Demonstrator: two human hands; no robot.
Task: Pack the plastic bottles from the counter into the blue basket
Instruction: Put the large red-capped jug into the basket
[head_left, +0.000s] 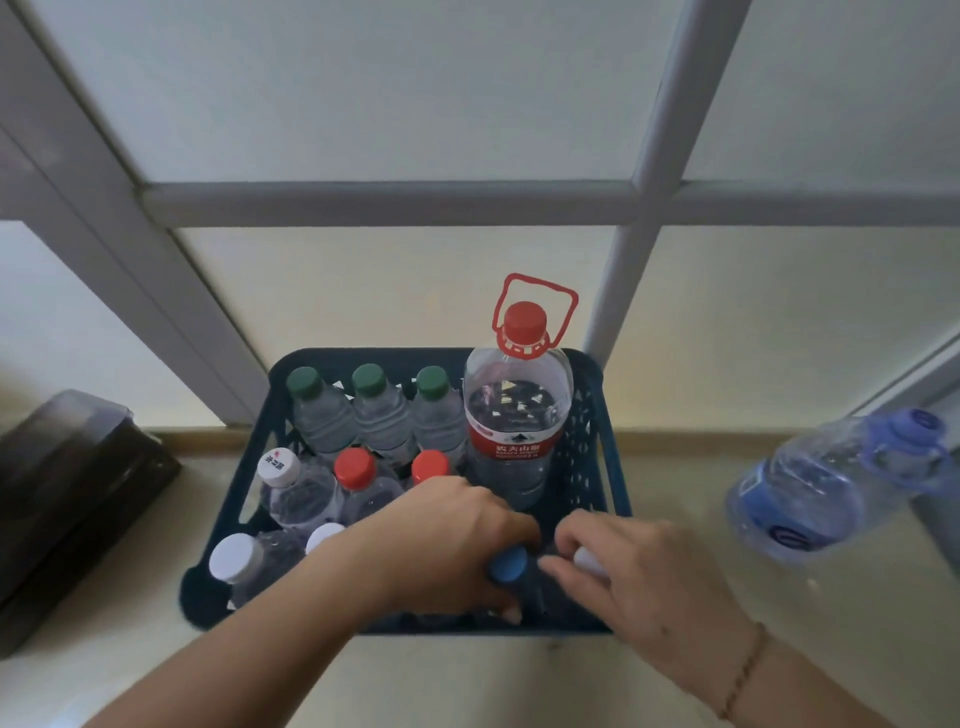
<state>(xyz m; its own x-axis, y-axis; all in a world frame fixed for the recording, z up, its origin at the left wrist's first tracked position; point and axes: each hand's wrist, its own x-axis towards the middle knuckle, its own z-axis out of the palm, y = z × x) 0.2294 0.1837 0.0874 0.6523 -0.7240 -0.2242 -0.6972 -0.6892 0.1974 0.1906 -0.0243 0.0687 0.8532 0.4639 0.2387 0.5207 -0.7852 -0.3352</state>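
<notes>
At the far left, a dark box (67, 499) with a clear lid is seen on the counter (467, 686), well apart from the hands. Just to its right, the blue basket (613, 499) is set on the counter against the window frame (395, 203).

Inside the basket, bottles are stood upright in rows. Along the back wall, three green-capped bottles (370, 410) are lined up side by side. In front of them, a white-capped bottle (280, 470) with printing on its cap is placed at the left, with two red-capped bottles (356, 470) to its right. At the near left corner, another white cap (236, 557) is seen, and a further white cap is partly hidden behind the left forearm. The back right corner is filled by a large jug (514, 415) with a red label, red cap and raised red handle.

The left hand (447, 540) is curled around a blue-capped bottle (509, 566) inside the basket near the front wall; its body is largely hidden by the fingers. Just beside it, the right hand (639, 577) is closed on a white-capped bottle (589, 561), of which only the cap is visible. A thin bracelet (743, 670) is worn on the right wrist.

At the far right, a large blue jug (831, 483) with a blue cap and handle is seen on the counter, tilted in the wide-angle view, well apart from the basket.
</notes>
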